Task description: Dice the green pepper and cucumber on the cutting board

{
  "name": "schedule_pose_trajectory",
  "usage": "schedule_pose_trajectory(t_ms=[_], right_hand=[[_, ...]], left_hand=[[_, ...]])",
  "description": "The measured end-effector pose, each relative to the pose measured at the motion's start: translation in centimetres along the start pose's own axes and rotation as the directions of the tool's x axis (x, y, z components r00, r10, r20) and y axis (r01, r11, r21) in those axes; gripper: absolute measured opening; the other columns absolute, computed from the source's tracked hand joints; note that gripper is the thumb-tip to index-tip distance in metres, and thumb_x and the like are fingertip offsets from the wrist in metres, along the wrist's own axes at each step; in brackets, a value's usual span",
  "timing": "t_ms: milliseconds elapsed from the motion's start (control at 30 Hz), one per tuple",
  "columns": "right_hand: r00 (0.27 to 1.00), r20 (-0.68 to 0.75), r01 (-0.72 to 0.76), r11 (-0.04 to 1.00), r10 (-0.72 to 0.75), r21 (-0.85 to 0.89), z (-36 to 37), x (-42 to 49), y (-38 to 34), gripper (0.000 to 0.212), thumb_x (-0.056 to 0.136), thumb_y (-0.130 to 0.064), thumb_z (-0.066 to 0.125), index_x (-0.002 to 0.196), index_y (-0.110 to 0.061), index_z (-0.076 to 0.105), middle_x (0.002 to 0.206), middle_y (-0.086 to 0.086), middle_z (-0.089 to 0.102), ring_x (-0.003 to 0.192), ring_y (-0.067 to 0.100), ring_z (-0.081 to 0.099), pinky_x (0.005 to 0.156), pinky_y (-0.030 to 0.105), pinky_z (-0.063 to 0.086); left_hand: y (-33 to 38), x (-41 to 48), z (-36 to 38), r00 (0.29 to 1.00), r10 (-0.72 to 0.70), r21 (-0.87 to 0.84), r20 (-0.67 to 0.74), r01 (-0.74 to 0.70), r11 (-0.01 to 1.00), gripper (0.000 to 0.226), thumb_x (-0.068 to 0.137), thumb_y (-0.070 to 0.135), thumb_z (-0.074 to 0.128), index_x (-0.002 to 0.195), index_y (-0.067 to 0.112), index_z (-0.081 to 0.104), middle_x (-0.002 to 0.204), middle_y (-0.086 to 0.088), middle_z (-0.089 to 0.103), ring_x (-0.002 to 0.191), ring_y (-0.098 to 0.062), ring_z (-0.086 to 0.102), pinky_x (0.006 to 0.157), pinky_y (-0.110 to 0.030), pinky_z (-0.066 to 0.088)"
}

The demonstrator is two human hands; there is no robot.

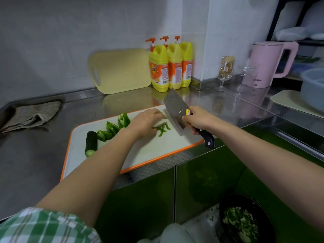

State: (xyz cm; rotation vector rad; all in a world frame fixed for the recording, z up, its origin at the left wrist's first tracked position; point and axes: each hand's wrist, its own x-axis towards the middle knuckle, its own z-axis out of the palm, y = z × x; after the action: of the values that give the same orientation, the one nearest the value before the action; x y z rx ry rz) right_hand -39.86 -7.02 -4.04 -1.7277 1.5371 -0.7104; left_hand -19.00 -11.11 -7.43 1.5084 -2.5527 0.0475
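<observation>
Right hand [194, 120] grips a raised cleaver [175, 111]; left hand [145, 123], grip unclear, covers pepper strips [164, 129] on the cutting board [157, 151]; crosswise cuts likely next; cucumber [91, 143] not yet diced.

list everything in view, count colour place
cutting board: 1, white, orange rim, on counter
pepper pieces: several, green, on board
cucumber: 1, dark green, board's left end
cleaver: 1, steel, black handle, over board
spare board: 1, yellow, against back wall
soap bottles: 3, yellow, back corner
cloth: 1, beige, far left
glasses: 2, clear, right of bottles
kettle: 1, pink, far right
basin: 1, grey, right edge
bowl: 1, black, bottom right
left hand: rests on pepper pieces
right hand: grips cleaver
</observation>
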Motion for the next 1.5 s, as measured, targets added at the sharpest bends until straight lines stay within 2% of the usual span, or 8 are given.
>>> schedule_pose_trajectory(t_ms=[100,300,500,700,933,1200,1333,1500], right_hand=[[1.000,-0.009,-0.006,1.000,0.006,0.019,0.0,0.1,0.1,0.019,0.096,-0.002,0.041,0.078,-0.007,0.045,0.059,0.013,0.044,0.038,0.018,0.047,0.035,0.018,0.035],[1.000,0.004,-0.014,1.000,0.014,0.010,-0.2,0.2,0.1,0.016,0.098,-0.005,0.043,0.083,-0.008,0.046,0.059,0.010,0.047,0.039,0.018,0.048,0.036,0.020,0.037],[1.000,0.021,-0.008,1.000,0.008,-0.010,0.1,0.1,-0.4,0.014,0.098,-0.005,0.043,0.085,-0.008,0.047,0.060,0.011,0.047,0.041,0.020,0.048,0.039,0.022,0.038],[0.996,0.086,-0.020,0.987,0.034,-0.158,0.6,0.0,-1.0,0.019,0.094,-0.002,0.044,0.109,0.007,0.052,0.061,0.019,0.052,0.044,0.025,0.049,0.035,0.020,0.037],[0.994,0.090,-0.024,0.939,0.058,-0.343,0.9,-0.7,-2.3,0.011,0.089,0.002,0.037,0.087,-0.002,0.048,0.071,0.025,0.058,0.053,0.031,0.056,0.039,0.024,0.040],[0.987,0.091,-0.077,0.879,0.135,-0.470,1.2,-0.7,-2.8,0.023,0.087,0.006,0.038,0.103,0.009,0.055,0.068,0.024,0.063,0.055,0.033,0.061,0.043,0.028,0.046],[0.987,0.074,-0.082,0.837,0.144,-0.541,1.6,-0.7,-2.8,0.025,0.086,0.006,0.040,0.102,0.007,0.058,0.057,0.015,0.061,0.050,0.029,0.062,0.039,0.024,0.045],[0.987,0.077,-0.076,0.838,0.139,-0.540,1.8,-0.3,-2.5,0.023,0.086,0.007,0.044,0.102,0.007,0.061,0.078,0.021,0.069,0.054,0.029,0.066,0.038,0.024,0.044]], left_hand=[[0.3,0.4,-0.2,0.983,0.104,0.053,0.151,-0.113,0.992,0.054,0.084,0.007,0.058,0.134,0.026,0.056,0.141,0.000,0.049,0.128,-0.021,0.046,0.100,-0.034,0.040],[0.3,0.7,-0.5,0.983,0.129,0.126,0.133,-0.146,0.981,0.022,0.090,0.018,0.060,0.112,0.019,0.063,0.111,-0.003,0.059,0.107,-0.023,0.053,0.083,-0.036,0.045],[2.0,-0.2,1.2,0.992,-0.086,0.189,-0.087,0.101,0.977,0.027,0.094,0.038,0.052,0.100,0.013,0.061,0.104,-0.009,0.062,0.100,-0.029,0.057,0.081,-0.037,0.044],[2.0,-1.5,1.3,0.963,-0.224,0.073,-0.150,0.236,0.969,0.035,0.088,0.047,0.058,0.112,0.024,0.066,0.105,-0.005,0.064,0.104,-0.027,0.055,0.084,-0.037,0.041],[3.6,-2.0,1.9,0.915,-0.287,0.089,-0.283,0.323,0.942,0.036,0.085,0.050,0.056,0.098,0.020,0.070,0.098,-0.007,0.069,0.099,-0.029,0.059,0.079,-0.035,0.038],[3.1,-2.6,2.2,0.916,-0.310,-0.245,-0.256,0.249,0.937,0.020,0.085,0.031,0.067,0.102,0.024,0.074,0.095,-0.003,0.067,0.096,-0.025,0.059,0.076,-0.033,0.046],[3.0,-2.2,2.7,0.903,-0.346,-0.242,-0.252,0.288,0.927,0.032,0.084,0.042,0.066,0.107,0.019,0.070,0.099,-0.005,0.065,0.097,-0.026,0.057,0.080,-0.037,0.048],[3.0,-2.0,2.4,0.928,-0.298,-0.276,-0.224,0.233,0.933,0.018,0.086,0.035,0.068,0.097,0.024,0.075,0.094,-0.003,0.066,0.094,-0.025,0.059,0.073,-0.033,0.045]])
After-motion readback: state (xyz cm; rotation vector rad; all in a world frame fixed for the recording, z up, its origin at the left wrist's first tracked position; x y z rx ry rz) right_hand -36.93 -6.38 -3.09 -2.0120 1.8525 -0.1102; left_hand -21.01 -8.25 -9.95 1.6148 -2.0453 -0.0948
